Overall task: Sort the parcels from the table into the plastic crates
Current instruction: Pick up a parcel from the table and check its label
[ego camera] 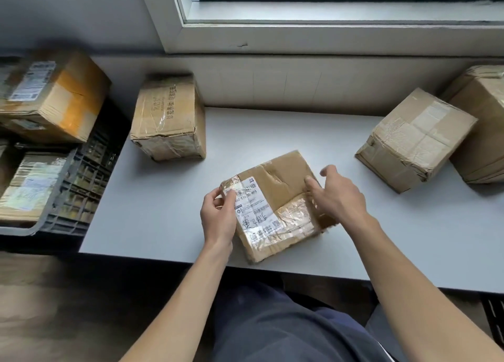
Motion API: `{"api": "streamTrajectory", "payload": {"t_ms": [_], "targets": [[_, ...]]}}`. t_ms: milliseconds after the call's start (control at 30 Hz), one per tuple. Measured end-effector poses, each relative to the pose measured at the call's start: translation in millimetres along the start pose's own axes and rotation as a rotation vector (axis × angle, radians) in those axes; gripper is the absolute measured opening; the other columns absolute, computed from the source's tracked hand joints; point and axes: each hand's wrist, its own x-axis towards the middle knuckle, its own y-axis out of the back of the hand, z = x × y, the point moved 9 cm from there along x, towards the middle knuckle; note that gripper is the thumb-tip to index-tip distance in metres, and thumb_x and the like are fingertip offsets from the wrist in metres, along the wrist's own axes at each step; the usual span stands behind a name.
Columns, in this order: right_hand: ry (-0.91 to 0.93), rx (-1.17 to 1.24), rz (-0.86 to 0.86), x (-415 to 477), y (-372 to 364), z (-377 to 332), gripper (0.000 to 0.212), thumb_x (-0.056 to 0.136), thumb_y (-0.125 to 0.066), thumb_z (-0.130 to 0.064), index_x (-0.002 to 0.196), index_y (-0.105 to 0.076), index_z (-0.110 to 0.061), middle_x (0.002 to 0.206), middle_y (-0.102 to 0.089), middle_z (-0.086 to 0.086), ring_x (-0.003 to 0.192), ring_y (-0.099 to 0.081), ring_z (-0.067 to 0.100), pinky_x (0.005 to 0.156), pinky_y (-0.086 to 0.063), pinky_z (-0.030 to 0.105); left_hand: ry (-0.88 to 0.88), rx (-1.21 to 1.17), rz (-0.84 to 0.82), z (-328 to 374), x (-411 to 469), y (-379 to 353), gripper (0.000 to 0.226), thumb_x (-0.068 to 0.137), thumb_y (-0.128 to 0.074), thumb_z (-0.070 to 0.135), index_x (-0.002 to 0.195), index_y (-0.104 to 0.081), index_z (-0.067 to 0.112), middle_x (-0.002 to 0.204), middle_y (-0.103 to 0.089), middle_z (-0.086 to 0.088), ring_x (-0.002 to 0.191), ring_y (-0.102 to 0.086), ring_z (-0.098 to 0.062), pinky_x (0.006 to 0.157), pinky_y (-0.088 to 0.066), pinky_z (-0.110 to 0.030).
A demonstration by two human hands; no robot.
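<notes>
Lying on the grey bench (163, 225), the flat brown labelled cardboard parcel (275, 206) is pinched at one corner by the left fingers (230, 201), with the right fingers (313, 187) resting spread on top. Three taped cardboard boxes (169, 119) wait beyond the fingers; the grey plastic crate (68, 198) to their left already holds some.

**Parcel sorting room**

Taped cardboard parcels with printed shipping labels lie about a plain grey counter (300, 132): a labelled parcel (275, 195) at 6 o'clock, a taped box (169, 119) at 11 o'clock, a pair of boxes (414, 141) at 2 o'clock. At 9 o'clock a dark plastic crate (81, 176) holds more labelled cartons (32, 187). A window sill (327, 38) runs along 12 o'clock.
</notes>
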Motion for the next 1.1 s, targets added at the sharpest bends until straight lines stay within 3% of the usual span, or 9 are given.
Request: {"api": "streamTrajectory", "payload": {"t_ms": [100,167,267,367,467,633,800,967,1100], "targets": [[-0.058,0.056,-0.077,-7.6,-18.8,19.8,0.058,0.098,-0.043,-0.069,0.130,-0.052,-0.021,0.119,-0.067,0.006,0.111,-0.062,0.032,0.087,-0.045,0.044,-0.051,-0.008,-0.040,8.9,1.9,2.5,0.020,0.102,-0.065,0.018,0.121,-0.069,0.020,0.108,-0.076,-0.001,0.093,-0.074,-0.009,0.074,-0.059,-0.020],[-0.015,0.329,-0.074,-8.8,-27.6,20.5,0.053,0.099,-0.051,-0.061,0.137,-0.053,-0.024,0.123,-0.067,-0.002,0.110,-0.063,0.022,0.094,-0.049,0.043,-0.058,0.007,-0.107,6.6,3.4,-1.3,0.020,0.105,-0.061,0.019,0.122,-0.071,0.020,0.112,-0.078,-0.001,0.101,-0.075,-0.012,0.082,-0.061,-0.024],[0.007,0.720,-0.135,-11.7,-44.4,13.1,0.035,0.105,-0.054,-0.045,0.137,-0.057,-0.029,0.129,-0.068,-0.008,0.111,-0.067,0.008,0.095,-0.051,0.032,0.024,-0.014,-0.274,-11.4,-0.3,-17.0,0.036,0.111,-0.048,0.033,0.140,-0.063,0.019,0.126,-0.075,-0.002,0.114,-0.072,-0.017,0.098,-0.058,-0.036],[-0.096,0.956,-0.235,-17.0,-63.1,15.8,0.027,0.109,-0.049,-0.045,0.130,-0.061,-0.034,0.124,-0.073,-0.006,0.107,-0.073,0.012,0.093,-0.057,0.036,0.155,-0.056,-0.366,-30.3,-7.8,-28.0,0.050,0.111,-0.037,0.049,0.146,-0.058,0.021,0.132,-0.072,-0.003,0.121,-0.069,-0.020,0.111,-0.050,-0.047],[-0.194,1.128,-0.325,-18.5,-74.3,20.6,0.038,0.108,-0.045,-0.051,0.139,-0.060,-0.034,0.125,-0.075,-0.007,0.111,-0.073,0.019,0.096,-0.058,0.043,0.252,-0.120,-0.433,-37.1,-11.3,-38.2,0.056,0.109,-0.030,0.054,0.138,-0.062,0.019,0.132,-0.071,-0.008,0.123,-0.068,-0.025,0.114,-0.046,-0.051],[-0.214,1.122,-0.319,-17.1,-76.3,24.5,0.034,0.109,-0.044,-0.049,0.133,-0.063,-0.034,0.115,-0.078,-0.010,0.093,-0.076,0.010,0.074,-0.061,0.030,0.283,-0.113,-0.486,-44.4,-10.1,-39.5,0.064,0.108,-0.027,0.058,0.148,-0.055,0.017,0.140,-0.067,-0.009,0.130,-0.063,-0.027,0.118,-0.042,-0.053],[-0.206,1.035,-0.224,-11.0,-77.8,33.8,0.027,0.110,-0.044,-0.047,0.123,-0.066,-0.037,0.115,-0.077,-0.014,0.104,-0.074,0.010,0.095,-0.057,0.039,0.147,0.046,-0.461,-39.8,-0.8,-32.3,0.061,0.106,-0.029,0.058,0.150,-0.053,0.023,0.139,-0.068,0.002,0.128,-0.065,-0.016,0.116,-0.046,-0.046],[-0.211,1.003,-0.185,-8.3,-76.9,36.2,0.031,0.109,-0.045,-0.048,0.129,-0.065,-0.037,0.114,-0.076,-0.017,0.107,-0.074,0.010,0.093,-0.057,0.037,0.063,0.063,-0.466,-39.5,9.5,-32.9,0.051,0.112,-0.024,0.041,0.150,-0.049,0.018,0.138,-0.067,0.005,0.128,-0.063,-0.010,0.106,-0.052,-0.028],[-0.219,0.974,-0.154,-8.7,-75.1,36.7,0.032,0.108,-0.046,-0.049,0.128,-0.066,-0.037,0.111,-0.076,-0.022,0.103,-0.074,0.004,0.093,-0.056,0.034,0.024,0.030,-0.450,-39.4,11.1,-33.2,0.045,0.114,-0.023,0.034,0.144,-0.053,0.020,0.135,-0.068,0.006,0.127,-0.064,-0.009,0.103,-0.052,-0.023]]}}
